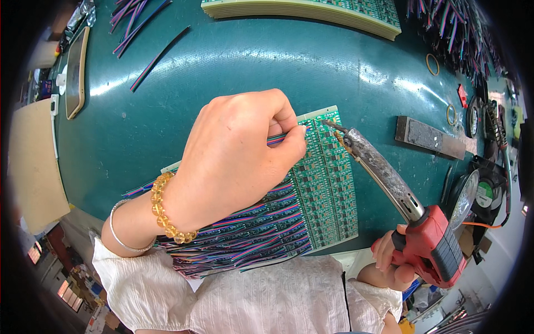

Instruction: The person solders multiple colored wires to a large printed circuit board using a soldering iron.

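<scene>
A green circuit board panel [328, 189] lies in front of me with rows of small parts. Over its upper part, my left hand [239, 145] is closed in a pinch on a thin multicoloured ribbon wire [275, 140], whose end sits at the board's pads. Many similar wires [239, 239] lie in rows across the panel's left and lower side. My right hand [389, 261] grips the red and black handle of a soldering gun [436, 245]. Its dark tip reaches the top of the panel, just right of my left fingertips; whether it touches a pad I cannot tell.
A stack of green boards [311, 14] stands at the far edge. Loose wires [158, 58] lie far left, near a phone [77, 72]. A thick wire bundle [456, 33] fills the far right. Below it are a rubber band [432, 64], a grey block [428, 136] and a black fan [489, 186].
</scene>
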### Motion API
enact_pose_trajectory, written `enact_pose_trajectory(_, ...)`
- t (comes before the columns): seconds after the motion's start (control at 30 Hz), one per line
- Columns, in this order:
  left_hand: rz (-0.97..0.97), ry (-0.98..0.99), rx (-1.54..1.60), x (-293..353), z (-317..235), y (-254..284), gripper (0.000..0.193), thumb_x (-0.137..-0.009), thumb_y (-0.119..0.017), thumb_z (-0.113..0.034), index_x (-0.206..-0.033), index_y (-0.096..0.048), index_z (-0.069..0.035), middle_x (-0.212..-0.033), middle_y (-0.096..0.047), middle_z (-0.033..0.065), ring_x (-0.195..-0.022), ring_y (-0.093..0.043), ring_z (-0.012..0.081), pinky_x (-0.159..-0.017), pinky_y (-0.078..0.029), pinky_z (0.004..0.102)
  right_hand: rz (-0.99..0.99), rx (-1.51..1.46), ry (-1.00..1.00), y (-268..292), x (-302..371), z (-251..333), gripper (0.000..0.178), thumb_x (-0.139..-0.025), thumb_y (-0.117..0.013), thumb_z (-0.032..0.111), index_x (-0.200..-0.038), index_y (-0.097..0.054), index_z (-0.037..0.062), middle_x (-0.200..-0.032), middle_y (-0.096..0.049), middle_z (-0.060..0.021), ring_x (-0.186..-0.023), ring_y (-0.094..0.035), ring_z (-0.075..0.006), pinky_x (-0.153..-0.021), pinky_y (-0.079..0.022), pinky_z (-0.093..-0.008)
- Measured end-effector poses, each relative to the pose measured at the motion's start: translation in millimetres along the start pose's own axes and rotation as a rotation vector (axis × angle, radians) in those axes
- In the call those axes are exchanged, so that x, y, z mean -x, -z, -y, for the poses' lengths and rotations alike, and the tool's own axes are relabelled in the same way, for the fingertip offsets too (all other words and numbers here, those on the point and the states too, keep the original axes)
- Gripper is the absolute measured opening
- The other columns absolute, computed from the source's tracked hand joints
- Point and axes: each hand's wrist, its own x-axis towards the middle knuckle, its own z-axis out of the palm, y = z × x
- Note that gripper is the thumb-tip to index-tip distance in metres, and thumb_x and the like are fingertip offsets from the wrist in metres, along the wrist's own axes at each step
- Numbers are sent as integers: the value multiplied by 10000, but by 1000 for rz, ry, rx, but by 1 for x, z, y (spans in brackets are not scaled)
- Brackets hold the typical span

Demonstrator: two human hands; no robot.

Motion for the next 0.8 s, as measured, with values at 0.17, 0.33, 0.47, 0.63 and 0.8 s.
enact_pose_trajectory(0.17,19,15,-13,-3,-3,1,134,-821,-684,-42,-740,-601,27,-561,-529,-5,-509,-422,9,-464,-335,208,22,42,24,0,-6,6,877,-814,-618,615,-1320,-397,-67,-535,-515,11,-445,-483,-114,-455,-404,-259)
enact_pose_trajectory(0.33,45,91,-64,-1,-4,8,165,-846,-684,-98,-766,-627,35,-591,-572,14,-532,-474,18,-484,-384,213,-381,-2,-41,-31,6,4,873,-828,-618,606,-1296,-405,-100,-521,-498,0,-433,-460,-114,-447,-386,-249)
enact_pose_trajectory(0.47,-19,-4,-203,-7,-6,17,208,-858,-691,-160,-794,-642,31,-633,-594,56,-544,-519,135,-522,-420,277,-605,-171,9,-39,18,2,814,-866,-596,581,-1250,-423,-116,-491,-456,-8,-395,-406,-106,-409,-345,-241)
enact_pose_trajectory(0.63,-579,-117,-792,-19,50,76,177,-788,-709,-113,-923,-620,-41,-973,-606,126,-968,-541,321,-848,-446,420,-529,-29,82,-24,24,3,777,-895,-575,551,-1241,-415,-127,-504,-467,-20,-381,-398,-102,-388,-336,-223)
enact_pose_trajectory(0.8,-436,-94,-675,-27,67,74,149,-861,-607,-36,-1005,-614,-1,-839,-643,108,-734,-601,248,-703,-485,387,-453,-51,46,-23,25,5,764,-906,-566,531,-1255,-403,-128,-495,-462,-19,-377,-404,-106,-390,-346,-232)
